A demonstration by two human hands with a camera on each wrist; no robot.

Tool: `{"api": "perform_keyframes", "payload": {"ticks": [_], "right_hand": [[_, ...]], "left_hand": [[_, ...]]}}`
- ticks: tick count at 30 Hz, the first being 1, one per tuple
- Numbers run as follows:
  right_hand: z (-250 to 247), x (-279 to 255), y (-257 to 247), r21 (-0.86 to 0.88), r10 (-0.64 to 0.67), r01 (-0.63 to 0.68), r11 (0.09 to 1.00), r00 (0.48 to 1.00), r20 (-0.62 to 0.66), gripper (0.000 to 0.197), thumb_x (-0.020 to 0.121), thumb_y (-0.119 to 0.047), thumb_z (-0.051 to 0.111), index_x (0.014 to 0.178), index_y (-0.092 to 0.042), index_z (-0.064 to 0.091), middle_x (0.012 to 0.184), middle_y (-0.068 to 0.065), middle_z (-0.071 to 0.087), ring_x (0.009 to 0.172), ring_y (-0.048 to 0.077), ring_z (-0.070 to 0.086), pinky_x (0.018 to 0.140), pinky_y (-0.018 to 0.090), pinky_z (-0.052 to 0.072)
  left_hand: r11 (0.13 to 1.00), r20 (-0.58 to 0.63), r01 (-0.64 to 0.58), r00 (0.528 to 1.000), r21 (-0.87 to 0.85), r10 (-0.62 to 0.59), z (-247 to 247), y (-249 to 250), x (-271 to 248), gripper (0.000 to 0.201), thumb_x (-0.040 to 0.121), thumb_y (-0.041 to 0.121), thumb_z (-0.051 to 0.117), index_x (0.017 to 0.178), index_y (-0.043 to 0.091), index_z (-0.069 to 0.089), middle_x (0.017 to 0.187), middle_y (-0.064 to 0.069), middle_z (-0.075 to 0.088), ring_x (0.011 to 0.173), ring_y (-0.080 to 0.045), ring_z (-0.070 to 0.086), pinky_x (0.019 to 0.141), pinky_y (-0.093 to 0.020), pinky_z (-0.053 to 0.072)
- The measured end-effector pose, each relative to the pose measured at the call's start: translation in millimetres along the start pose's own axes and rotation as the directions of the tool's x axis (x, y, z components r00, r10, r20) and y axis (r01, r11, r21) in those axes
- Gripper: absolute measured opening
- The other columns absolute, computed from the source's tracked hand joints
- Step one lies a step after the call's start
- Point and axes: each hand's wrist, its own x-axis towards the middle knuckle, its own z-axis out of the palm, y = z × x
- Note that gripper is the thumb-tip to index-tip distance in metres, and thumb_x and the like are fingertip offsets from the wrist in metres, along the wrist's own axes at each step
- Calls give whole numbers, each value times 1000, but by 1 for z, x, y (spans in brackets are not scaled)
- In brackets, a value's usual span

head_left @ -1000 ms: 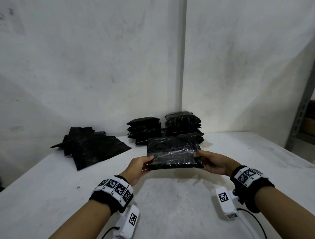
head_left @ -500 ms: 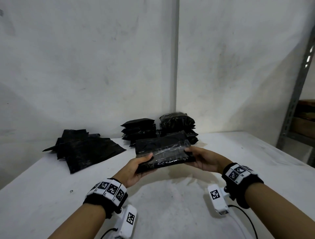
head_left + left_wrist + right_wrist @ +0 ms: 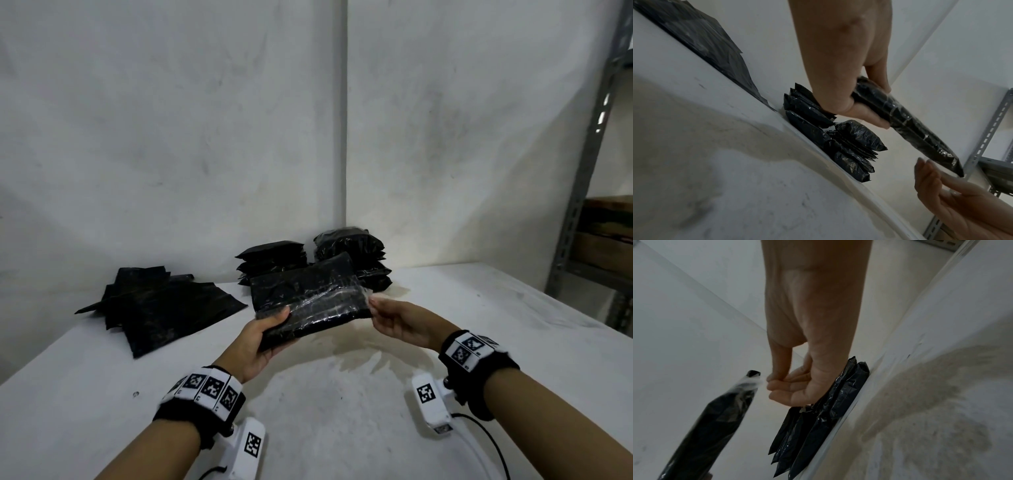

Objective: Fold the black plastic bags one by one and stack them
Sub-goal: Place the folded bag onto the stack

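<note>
Pack of black bags (image 3: 308,301), wrapped in clear film, held in the air above the white table (image 3: 342,411), tilted, its right end higher and farther off. It sits in front of the two stacks.

Left hand (image 3: 260,342) grips the pack's near-left corner: thumb on top, fingers curled underneath (left wrist view confirms the clamp across the pack's end (image 3: 859,104)). This hand alone carries the weight.

Right hand (image 3: 397,322) is just beside the pack's right end. In the right wrist view its fingers (image 3: 781,386) are loosely curled next to the crumpled clear film at the pack's tip (image 3: 750,382); I cannot tell whether they touch the film. In the left wrist view there is a visible gap between this hand (image 3: 937,178) and the pack. Recorded as holding nothing.

Surroundings: left stack of packs (image 3: 270,260) and right stack of packs (image 3: 352,253) against the wall; loose flat black bags (image 3: 161,308) spread out on the table's left; metal shelving (image 3: 582,171) at far right.

Risks, as judged:
- One-corner grip on slick film: pack could droop or slide out.
- Pulling the film one-handed could spill the bags in a clump.
- Pack hangs near the right stack; a swing could topple it.
</note>
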Motion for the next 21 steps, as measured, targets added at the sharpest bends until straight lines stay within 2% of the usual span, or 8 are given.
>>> {"api": "perform_keyframes", "payload": {"ticks": [4, 8, 10, 14, 16, 18, 21], "right_hand": [[3, 8, 6, -78, 21, -22, 997, 1000, -7, 10, 97, -5, 50, 97, -4, 59, 87, 8, 65, 70, 12, 63, 63, 23, 58], [10, 8, 7, -88, 56, -50, 995, 996, 63, 16, 98, 1, 45, 100, -5, 59, 85, 6, 65, 66, 10, 63, 66, 22, 57], [12, 7, 6, -118, 58, -49, 992, 996, 72, 17, 98, 0, 46, 102, -7, 61, 85, 5, 66, 67, 10, 64, 68, 23, 58], [17, 5, 5, -258, 73, -68, 964, 997, 11, 14, 95, -12, 57, 98, -16, 71, 88, 0, 67, 84, 13, 62, 79, 30, 56], [18, 8, 6, -266, 46, -51, 963, 999, -25, 12, 95, -11, 58, 94, -16, 69, 84, -2, 63, 78, 10, 57, 72, 25, 54], [19, 11, 7, -238, 36, -43, 970, 999, -34, 8, 95, -10, 58, 95, -14, 65, 87, 1, 59, 71, 9, 54, 64, 21, 53], [21, 14, 9, -238, 29, -32, 971, 999, -16, 9, 94, -9, 59, 97, -9, 67, 86, 3, 62, 65, 7, 56, 63, 20, 53]], "left_hand": [[1000, 24, -2, 1000, 21, 2, 1, -2, 1, 45, 76, 15, 66, 117, -1, 58, 108, -16, 69, 92, -25, 69, 78, -31, 59], [1000, 36, -7, 999, 24, 6, -1, -3, 1, 39, 80, 15, 64, 117, 0, 59, 105, -14, 71, 89, -22, 70, 76, -30, 59], [1000, 28, -11, 1000, 22, 11, -2, -3, 1, 35, 84, 14, 62, 116, 0, 59, 103, -13, 72, 88, -21, 71, 75, -30, 60], [1000, 6, -14, 1000, 16, 14, -4, 0, 2, 35, 85, 13, 62, 118, -1, 58, 105, -14, 71, 92, -23, 69, 73, -31, 60], [1000, -2, -15, 1000, 24, 15, -6, 1, 1, 43, 80, 15, 65, 119, -1, 57, 109, -15, 70, 95, -25, 68, 73, -31, 60], [1000, -3, -15, 1000, 25, 15, -8, 2, 1, 48, 76, 16, 67, 120, -1, 57, 111, -16, 69, 97, -25, 67, 73, -31, 60], [1000, -4, -17, 1000, 21, 17, -11, 3, 0, 48, 75, 17, 68, 119, 0, 58, 108, -14, 70, 95, -24, 68, 73, -31, 60]]}}
